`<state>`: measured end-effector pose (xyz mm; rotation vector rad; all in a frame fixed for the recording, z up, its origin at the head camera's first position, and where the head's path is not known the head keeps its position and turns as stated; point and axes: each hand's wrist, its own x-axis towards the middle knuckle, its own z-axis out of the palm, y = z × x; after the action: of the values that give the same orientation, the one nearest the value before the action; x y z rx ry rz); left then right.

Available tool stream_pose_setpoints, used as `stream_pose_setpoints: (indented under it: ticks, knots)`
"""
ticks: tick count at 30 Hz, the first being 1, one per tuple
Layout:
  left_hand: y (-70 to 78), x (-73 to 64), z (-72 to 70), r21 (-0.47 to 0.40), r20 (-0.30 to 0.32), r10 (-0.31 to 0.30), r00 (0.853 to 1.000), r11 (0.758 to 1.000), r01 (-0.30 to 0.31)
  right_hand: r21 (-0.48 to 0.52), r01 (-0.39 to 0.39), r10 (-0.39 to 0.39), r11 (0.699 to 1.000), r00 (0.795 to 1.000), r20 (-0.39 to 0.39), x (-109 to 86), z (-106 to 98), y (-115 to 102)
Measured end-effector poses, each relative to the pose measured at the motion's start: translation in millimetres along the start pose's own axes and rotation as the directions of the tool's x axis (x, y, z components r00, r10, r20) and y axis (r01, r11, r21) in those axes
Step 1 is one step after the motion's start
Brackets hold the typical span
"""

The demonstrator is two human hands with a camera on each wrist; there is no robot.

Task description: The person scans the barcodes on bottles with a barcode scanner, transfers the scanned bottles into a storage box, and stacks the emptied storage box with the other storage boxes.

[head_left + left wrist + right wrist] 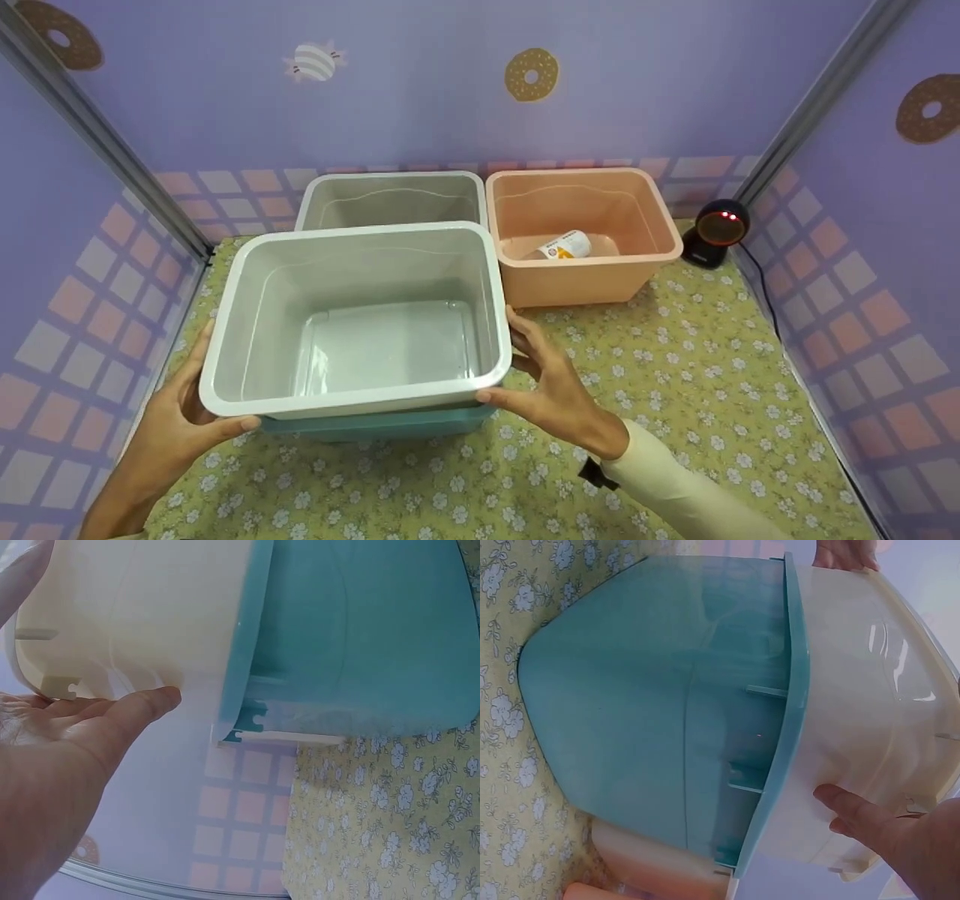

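Note:
A light grey plastic bin stands at the front, its lower part inside a teal bin. My left hand holds its left front corner, thumb at the front rim and fingers along the side. At the opposite corner my right hand grips the bin, thumb on the front rim. In both wrist views the pale bin rises well above the teal rim. Fingers of the right hand lie against its outer wall, below its rim. The teal bin rests on the flowered cloth.
Another grey bin stands behind, partly hidden. To its right is a peach bin containing a white-labelled bottle. A black scanner with red lights and a cable stands at the back right. Purple walls enclose the flowered cloth.

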<state>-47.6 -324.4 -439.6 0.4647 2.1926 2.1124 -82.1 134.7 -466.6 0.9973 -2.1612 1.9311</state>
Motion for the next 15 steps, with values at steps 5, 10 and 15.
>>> stream_pose_setpoints:
  ticks: [5,10,15]
  knots:
    - [-5.9,-0.6,-1.0,0.009,0.012,-0.020,1.000,1.000,0.020,0.010,-0.008,0.008,1.000,1.000,0.014,-0.8,1.7,6.9]
    - [-12.4,-1.9,-2.0,0.072,0.016,-0.035,0.999,0.997,0.034,-0.008,-0.026,0.026,1.000,0.999,0.019,-2.0,2.1,10.3]
    - [-16.9,-0.7,-1.6,0.105,0.022,-0.044,0.999,0.994,0.041,-0.027,-0.045,0.046,0.999,0.999,0.014,-4.7,1.4,12.9]
